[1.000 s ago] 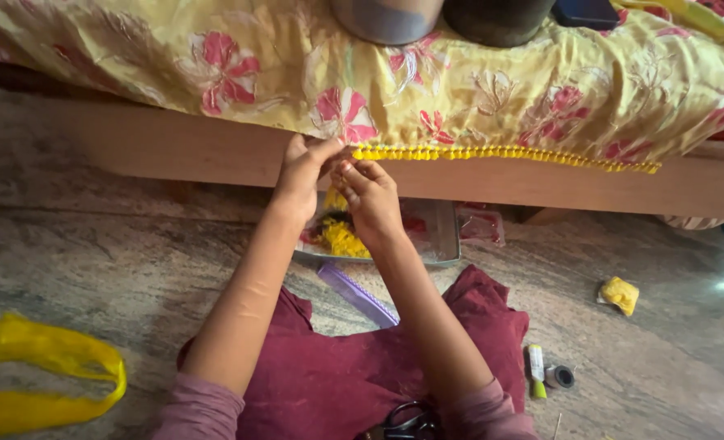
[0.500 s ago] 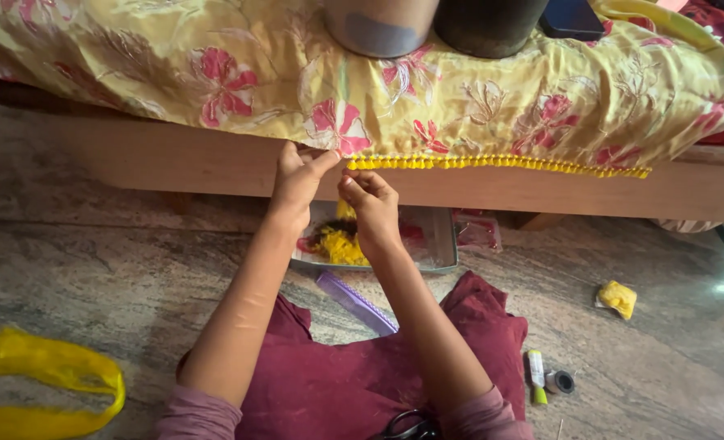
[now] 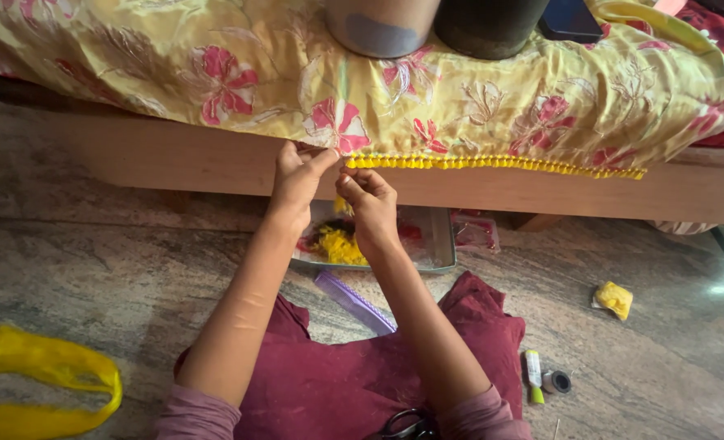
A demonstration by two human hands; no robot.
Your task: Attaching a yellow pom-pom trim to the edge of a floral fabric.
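Both hands meet at the hem of the floral cloth [image 3: 239, 73]: the left hand [image 3: 298, 181] pinches its edge, and the right hand [image 3: 368, 204], fingers closed, seems to grip the left end of the yellow tassel trim [image 3: 492, 163]. Below lies a metal tray [image 3: 435, 244].
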